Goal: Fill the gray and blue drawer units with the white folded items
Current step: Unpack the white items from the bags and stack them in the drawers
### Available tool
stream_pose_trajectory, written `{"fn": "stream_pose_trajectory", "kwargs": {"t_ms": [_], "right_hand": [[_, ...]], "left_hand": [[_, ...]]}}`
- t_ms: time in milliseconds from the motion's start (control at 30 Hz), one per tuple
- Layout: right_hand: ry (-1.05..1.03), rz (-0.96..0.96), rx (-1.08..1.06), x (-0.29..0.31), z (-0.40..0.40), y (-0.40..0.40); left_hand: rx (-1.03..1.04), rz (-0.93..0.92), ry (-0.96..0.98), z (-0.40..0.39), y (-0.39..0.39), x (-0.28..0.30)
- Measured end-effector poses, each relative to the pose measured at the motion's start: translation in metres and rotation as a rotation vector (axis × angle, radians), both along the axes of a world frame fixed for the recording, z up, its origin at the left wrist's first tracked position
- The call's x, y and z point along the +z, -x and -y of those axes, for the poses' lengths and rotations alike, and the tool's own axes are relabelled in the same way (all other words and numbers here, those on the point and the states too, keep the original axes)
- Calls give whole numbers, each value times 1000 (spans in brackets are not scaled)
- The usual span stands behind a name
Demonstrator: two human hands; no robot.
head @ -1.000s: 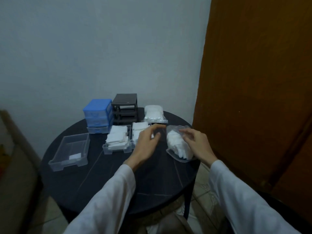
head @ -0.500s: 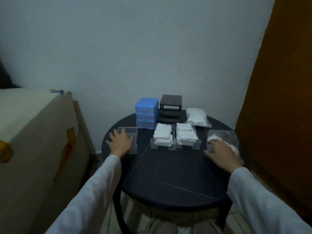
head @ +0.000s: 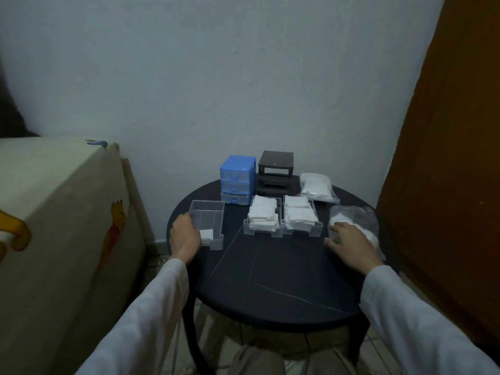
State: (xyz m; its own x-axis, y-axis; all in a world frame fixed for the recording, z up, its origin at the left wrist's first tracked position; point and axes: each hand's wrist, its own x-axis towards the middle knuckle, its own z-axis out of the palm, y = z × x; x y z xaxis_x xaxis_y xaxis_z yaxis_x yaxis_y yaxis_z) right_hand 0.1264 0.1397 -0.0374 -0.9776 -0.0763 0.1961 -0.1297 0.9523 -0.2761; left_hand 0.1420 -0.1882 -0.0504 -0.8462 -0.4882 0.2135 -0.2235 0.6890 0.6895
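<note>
On the round dark table (head: 270,288), a blue drawer unit (head: 238,182) and a dark gray drawer unit (head: 275,169) stand at the back. In front of them lie two clear drawers, the left (head: 262,219) and the right (head: 300,217), both packed with white folded items. Further left, a third clear drawer (head: 208,220) holds a single white item (head: 207,235). My left hand (head: 185,236) grips this drawer's left wall. My right hand (head: 349,244) rests curled on an open plastic bag (head: 357,220) of white items at the right edge.
A sealed bag of white items (head: 316,188) lies beside the gray unit. A cream cabinet with a cartoon sticker (head: 67,226) stands close on the left. A brown door (head: 446,158) is on the right and a wall behind. Tiled floor shows under the table.
My left hand left the middle of the table and went to the left clear drawer, now holding its side. My right hand stays on the bag. My view swung left and pulled back.
</note>
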Motion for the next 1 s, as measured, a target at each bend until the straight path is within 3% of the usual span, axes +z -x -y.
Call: {"fn": "stream_pose_trajectory", "kwargs": {"t_ms": [333,700,1000], "right_hand": [[31,27,28,4,1,-11],[124,74,75,11,-6,-19],[395,37,116,16,-26,-23]], "left_hand": [[-278,-185,-147,-28,-51,18],[-499,-3,-81,-118,-59,14],[-505,77,-88,-140,-52,5]]}}
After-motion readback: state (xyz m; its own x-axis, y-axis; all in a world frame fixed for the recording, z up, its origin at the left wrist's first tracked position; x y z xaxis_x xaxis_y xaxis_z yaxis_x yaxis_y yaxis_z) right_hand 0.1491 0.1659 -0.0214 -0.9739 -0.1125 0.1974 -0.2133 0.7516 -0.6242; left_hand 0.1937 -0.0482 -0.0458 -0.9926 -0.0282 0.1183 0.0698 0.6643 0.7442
